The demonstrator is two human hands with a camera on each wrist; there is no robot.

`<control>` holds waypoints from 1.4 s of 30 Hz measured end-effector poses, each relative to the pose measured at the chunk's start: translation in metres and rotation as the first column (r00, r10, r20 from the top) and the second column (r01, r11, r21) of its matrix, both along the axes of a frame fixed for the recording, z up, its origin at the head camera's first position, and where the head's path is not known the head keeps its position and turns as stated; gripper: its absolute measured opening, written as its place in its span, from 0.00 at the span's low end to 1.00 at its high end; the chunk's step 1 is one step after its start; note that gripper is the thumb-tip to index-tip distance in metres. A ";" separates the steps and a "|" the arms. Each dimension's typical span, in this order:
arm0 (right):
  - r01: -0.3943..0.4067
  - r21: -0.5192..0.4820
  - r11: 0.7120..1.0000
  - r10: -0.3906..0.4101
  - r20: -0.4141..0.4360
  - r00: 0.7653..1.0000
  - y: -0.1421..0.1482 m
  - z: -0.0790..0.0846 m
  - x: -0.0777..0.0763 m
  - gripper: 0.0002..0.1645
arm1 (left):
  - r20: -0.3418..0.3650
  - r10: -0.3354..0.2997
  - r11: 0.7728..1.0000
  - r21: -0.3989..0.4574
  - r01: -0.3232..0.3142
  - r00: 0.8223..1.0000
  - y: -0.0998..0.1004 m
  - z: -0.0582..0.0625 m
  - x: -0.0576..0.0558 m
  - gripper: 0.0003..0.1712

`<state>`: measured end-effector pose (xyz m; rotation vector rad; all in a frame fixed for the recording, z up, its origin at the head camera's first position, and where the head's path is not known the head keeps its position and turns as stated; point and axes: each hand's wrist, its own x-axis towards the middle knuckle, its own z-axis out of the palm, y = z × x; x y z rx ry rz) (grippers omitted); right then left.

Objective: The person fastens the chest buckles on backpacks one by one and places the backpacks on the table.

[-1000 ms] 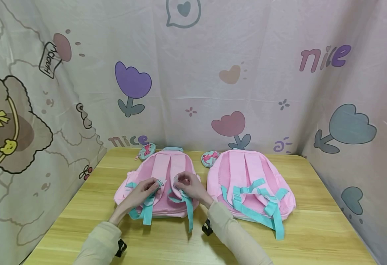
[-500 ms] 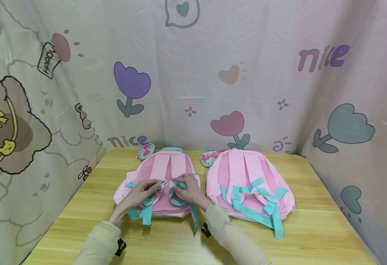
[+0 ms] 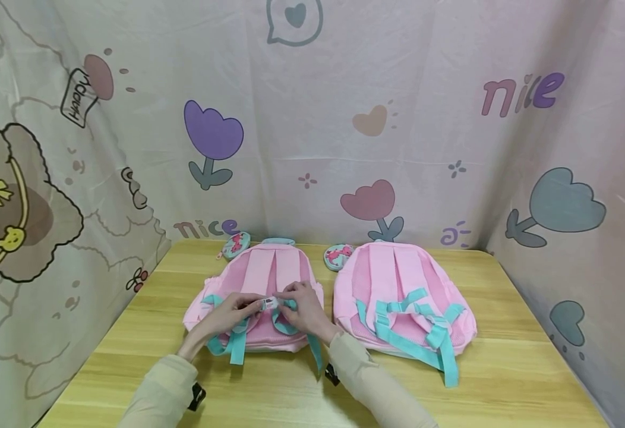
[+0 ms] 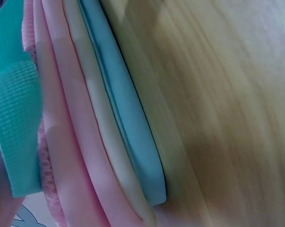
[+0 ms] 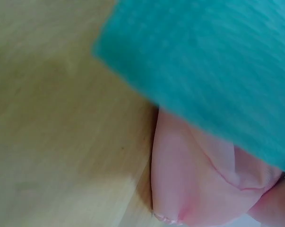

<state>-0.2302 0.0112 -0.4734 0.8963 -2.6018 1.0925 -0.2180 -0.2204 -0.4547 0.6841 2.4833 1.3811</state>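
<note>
A pink backpack (image 3: 259,267) lies with its shoulder straps up on the left of the table. Over its middle, my left hand (image 3: 232,312) pinches one part of a whitish strap buckle (image 3: 270,304). From the other side my right hand (image 3: 306,309) pinches the other part, and the two parts meet. Whether they are locked cannot be seen. A teal webbing strap (image 3: 315,351) hangs below my right hand. In the left wrist view a teal strap end (image 4: 17,127) hangs beside the backpack's layered edge (image 4: 71,118). Teal webbing (image 5: 194,61) covers much of the right wrist view.
To the right lies a second pink backpack (image 3: 382,267), its teal chest strap (image 3: 414,308) running across between its shoulder straps. Round teal pouches with pink figures (image 3: 236,244) sit by both bags' tops. A printed curtain (image 3: 302,119) stands behind the wooden table (image 3: 505,356).
Both hands have come closer together. The right hand moved left with its buckle part, and the two parts, apart before, now meet. The loose teal strap end swung right.
</note>
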 end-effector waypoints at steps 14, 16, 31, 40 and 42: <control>-0.090 0.007 0.996 0.090 0.044 0.995 0.009 0.000 -0.005 0.36 | -0.031 -0.014 0.999 -0.033 0.013 0.999 0.005 -0.004 0.003 0.19; -0.091 0.000 0.996 0.091 0.020 0.996 0.009 -0.001 -0.005 0.36 | -0.042 -0.012 0.999 -0.032 0.010 0.999 0.007 -0.004 0.002 0.19; -0.073 -0.026 0.997 0.074 0.015 0.997 0.010 -0.002 0.001 0.37 | -0.114 0.013 0.999 -0.034 -0.017 0.993 0.018 -0.014 0.001 0.17; -0.122 -0.033 0.992 0.124 0.058 0.991 0.024 0.007 0.004 0.29 | -0.100 0.038 0.996 -0.078 -0.046 0.994 0.014 -0.008 -0.002 0.16; -0.131 -0.053 0.990 0.134 0.053 0.990 0.033 0.013 0.005 0.27 | -0.093 0.062 0.994 -0.079 -0.070 0.994 0.012 -0.003 -0.002 0.17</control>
